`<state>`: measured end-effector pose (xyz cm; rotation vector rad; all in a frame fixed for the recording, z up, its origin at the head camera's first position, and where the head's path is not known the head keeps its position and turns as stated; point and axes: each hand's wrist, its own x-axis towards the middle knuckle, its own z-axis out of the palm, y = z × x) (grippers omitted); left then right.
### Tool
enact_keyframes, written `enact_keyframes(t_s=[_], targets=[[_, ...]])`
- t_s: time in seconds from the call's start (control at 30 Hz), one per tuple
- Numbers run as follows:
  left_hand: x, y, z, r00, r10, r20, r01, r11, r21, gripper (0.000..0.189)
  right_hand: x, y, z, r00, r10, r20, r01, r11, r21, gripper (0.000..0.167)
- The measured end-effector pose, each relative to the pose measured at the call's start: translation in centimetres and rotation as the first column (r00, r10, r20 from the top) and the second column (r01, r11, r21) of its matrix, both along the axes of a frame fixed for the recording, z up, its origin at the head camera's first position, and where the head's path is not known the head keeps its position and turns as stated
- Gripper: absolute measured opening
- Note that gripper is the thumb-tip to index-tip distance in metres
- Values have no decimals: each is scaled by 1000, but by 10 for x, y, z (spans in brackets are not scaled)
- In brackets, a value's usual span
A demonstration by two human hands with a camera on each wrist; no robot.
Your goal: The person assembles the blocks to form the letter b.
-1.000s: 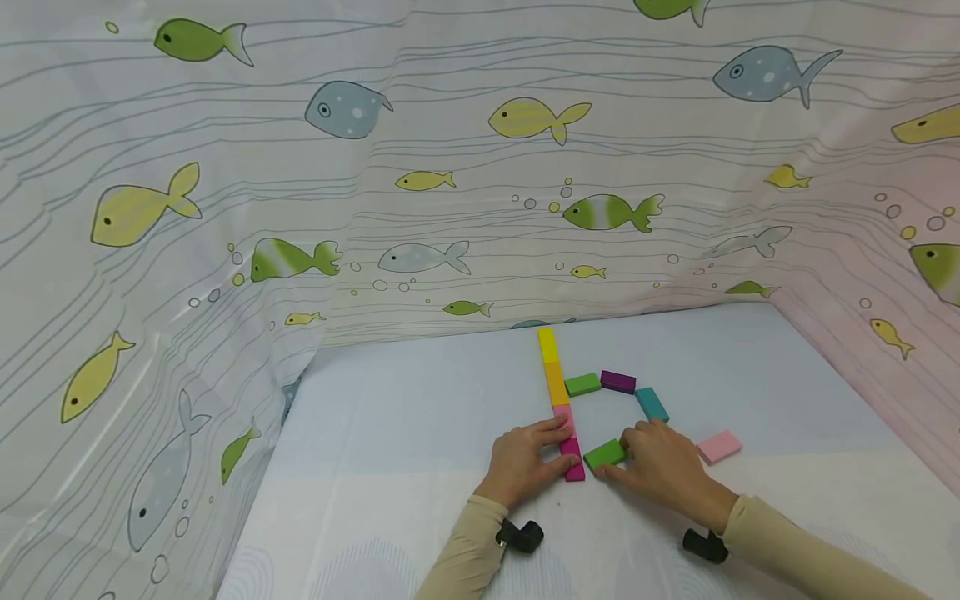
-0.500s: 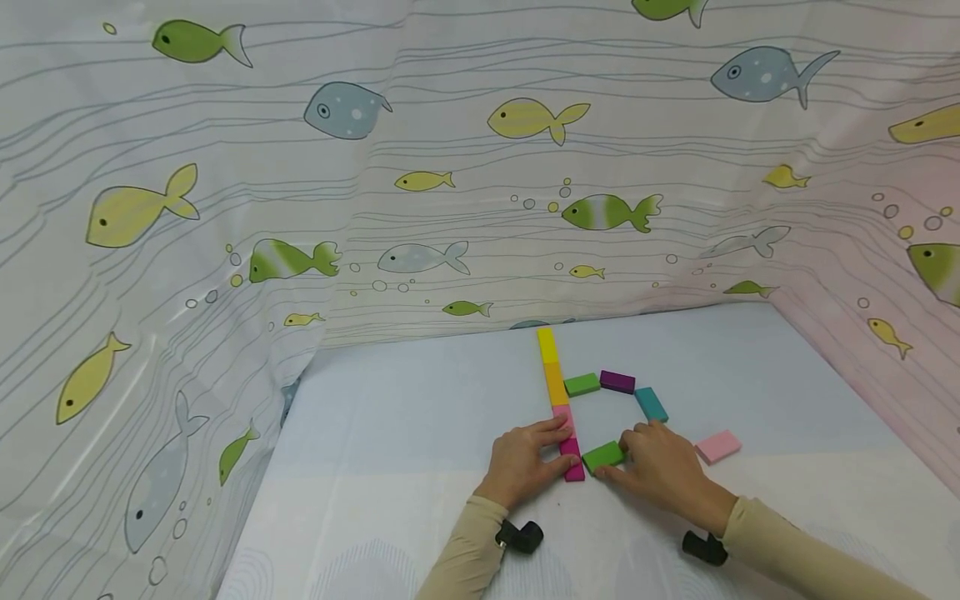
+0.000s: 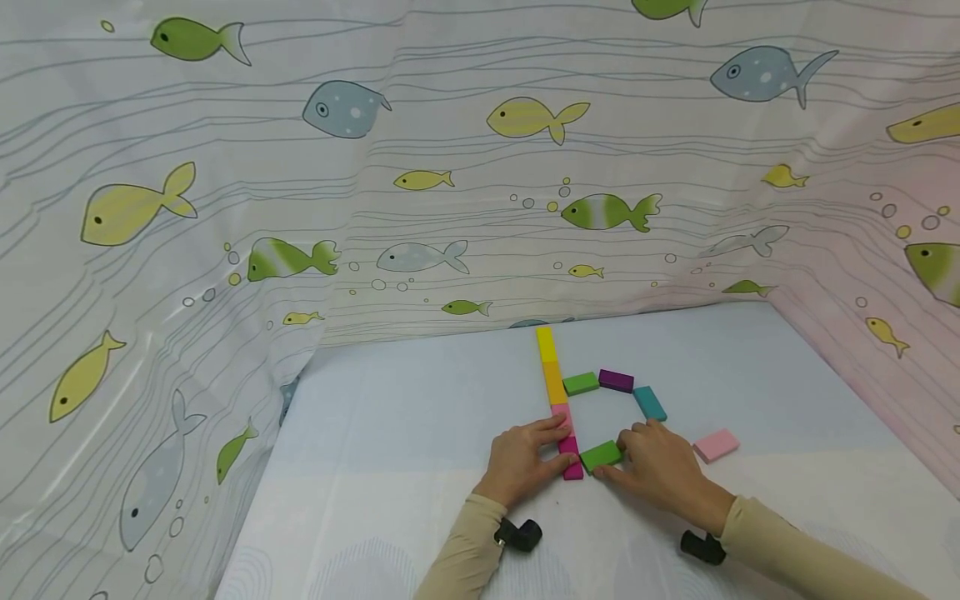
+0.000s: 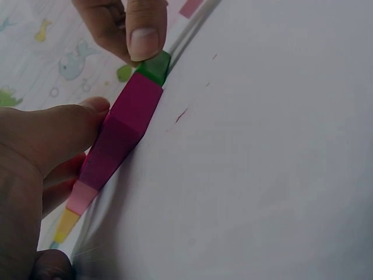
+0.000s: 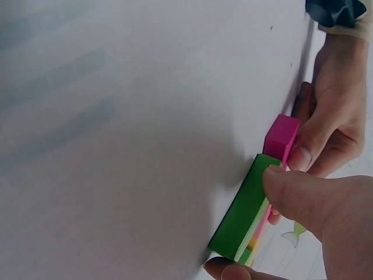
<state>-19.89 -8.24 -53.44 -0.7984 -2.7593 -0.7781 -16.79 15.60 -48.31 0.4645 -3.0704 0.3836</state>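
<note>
A straight line of blocks runs away from me: magenta (image 3: 572, 470), pink (image 3: 561, 411), orange (image 3: 554, 382) and yellow (image 3: 546, 344). My left hand (image 3: 525, 462) rests against its near end, thumb on the magenta block and fingertips on the pink one. In my right hand (image 3: 663, 467) a green block (image 3: 602, 457) is pinched between thumb and fingers. Its left end lies right at the magenta block's side. The right wrist view shows the thumb on one end of this green block (image 5: 242, 216) and fingertips at the other.
A second green block (image 3: 581, 383), a purple block (image 3: 617, 381) and a teal block (image 3: 650, 403) form a curve right of the line. Another pink block (image 3: 717, 446) lies farther right. A fish-patterned curtain (image 3: 450, 217) rises behind the white table (image 3: 360, 500).
The pinched green block has shifted slightly left, closer against the magenta block. Both hands otherwise stay in nearly the same position.
</note>
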Motion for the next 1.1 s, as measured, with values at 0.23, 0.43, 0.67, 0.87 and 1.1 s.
enact_keyframes(t_s=[0.23,0.43,0.67,0.87,1.1], targets=[[1,0,1,1000,4,-1,-4,1000,-4,47,0,2,-2,1000,1,15,0,1000,-7,51],[0,0,0,1000,1,-5,-1,1000,-4,46,-4,15,1,1000,-18,20,19,999,-28,53],[-1,0,-2,1000,-3,1,3,1000,5,46,-13,51,15,996,-89,-9,89,995,33,65],[-3,0,-6,1000,5,-17,-5,1000,-2,47,-16,92,24,986,-168,-5,168,984,66,78],[-3,0,-7,1000,6,-21,-6,1000,2,46,-13,124,27,979,-202,32,196,971,138,93]])
